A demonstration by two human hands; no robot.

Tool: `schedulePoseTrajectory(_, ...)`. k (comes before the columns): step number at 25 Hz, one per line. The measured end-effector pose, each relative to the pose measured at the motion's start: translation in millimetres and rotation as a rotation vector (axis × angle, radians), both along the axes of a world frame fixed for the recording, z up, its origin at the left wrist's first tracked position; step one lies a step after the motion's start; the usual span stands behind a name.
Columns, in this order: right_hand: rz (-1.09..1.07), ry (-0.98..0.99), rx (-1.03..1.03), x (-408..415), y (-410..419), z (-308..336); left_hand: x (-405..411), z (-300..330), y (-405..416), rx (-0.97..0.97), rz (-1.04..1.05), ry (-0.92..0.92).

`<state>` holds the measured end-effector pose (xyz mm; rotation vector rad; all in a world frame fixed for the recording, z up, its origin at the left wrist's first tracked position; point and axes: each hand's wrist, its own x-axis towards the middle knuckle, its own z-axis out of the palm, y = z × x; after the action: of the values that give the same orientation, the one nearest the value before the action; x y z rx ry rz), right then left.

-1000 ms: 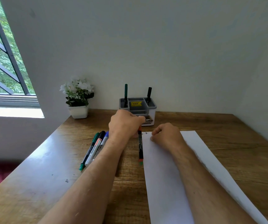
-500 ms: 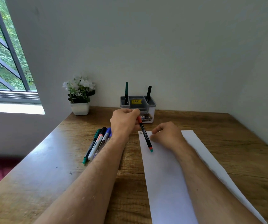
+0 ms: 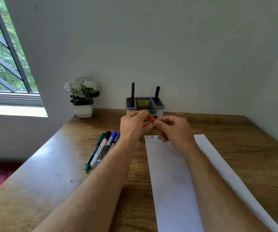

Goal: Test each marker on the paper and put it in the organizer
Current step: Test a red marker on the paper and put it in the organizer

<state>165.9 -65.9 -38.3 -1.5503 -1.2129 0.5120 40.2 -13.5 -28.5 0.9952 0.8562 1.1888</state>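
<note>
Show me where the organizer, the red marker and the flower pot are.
organizer [image 3: 160, 106]: head view, on its grey right rim.
red marker [image 3: 151, 117]: head view, on the red bit showing between the two hands.
flower pot [image 3: 83, 111]: head view, on the white front wall.

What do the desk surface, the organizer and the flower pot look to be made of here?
Desk: wood or wood-look laminate, going by the brown grain lines; a smooth semi-gloss finish, since window light reflects off its left part.
Organizer: likely moulded plastic, a matte grey top over a white base, with thin uniform dividers and a yellow sticker.
Flower pot: white, smooth, slightly glossy; ceramic or plastic, cannot tell which.
</note>
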Motion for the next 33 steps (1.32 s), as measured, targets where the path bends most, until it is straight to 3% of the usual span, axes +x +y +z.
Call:
schedulePoseTrajectory(8,-0.068,-0.377,0.183,-1,4,-7,3,1,0,0.026,-0.033,-0.037)
schedulePoseTrajectory(24,-0.175,-0.620,0.160,4,-2,1,-8,6,6,0.069,-0.022,-0.105)
schedulePoseTrajectory(33,-0.137,0.030,0.294,8,-5,-4,-15,14,2,-0.078,-0.188,-0.481)
